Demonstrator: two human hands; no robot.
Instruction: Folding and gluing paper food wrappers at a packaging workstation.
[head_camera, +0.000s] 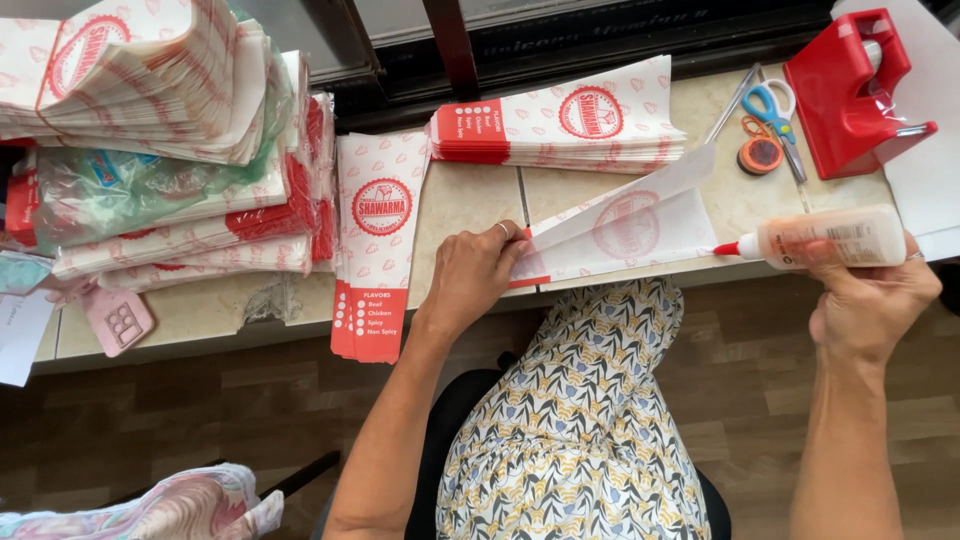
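My left hand (470, 272) presses down the left end of a white paper sheet (640, 225) with a faint red round mark, folded into a long flap on the beige counter. My right hand (868, 300) grips a white glue bottle (825, 238) lying sideways, its red nozzle pointing left at the sheet's right edge. A neat stack of finished red-and-white paper bags (560, 125) lies just behind the sheet. A second stack of flat printed sheets (378, 240) lies lengthwise to the left of my left hand, overhanging the counter edge.
Big piles of the same bags, some in plastic wrap (160, 150), fill the left. Blue-handled scissors (775, 110), a small round tape roll (760, 153) and a red tape dispenser (850, 90) sit at the back right. A pink tile-like object (118, 320) lies at left.
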